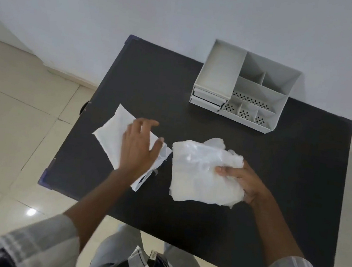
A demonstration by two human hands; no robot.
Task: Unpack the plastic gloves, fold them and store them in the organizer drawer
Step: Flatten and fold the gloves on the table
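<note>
A stack of clear plastic gloves [199, 169] lies crumpled on the black table [154, 82], right of centre. My right hand [244, 181] grips its right edge, thumb on top. To the left lies the flat white packaging bag [110, 134], with my left hand [140, 144] spread over its right half, fingers apart and holding nothing. The white desk organizer [243, 84] stands at the table's far right, its two small drawers [207, 98] at the front left, both pushed in.
The organizer has several open compartments, some with perforated floors. A white wall rises just behind the table. Beige floor tiles [10, 135] spread to the left. My legs and checked shirt show below the table's near edge.
</note>
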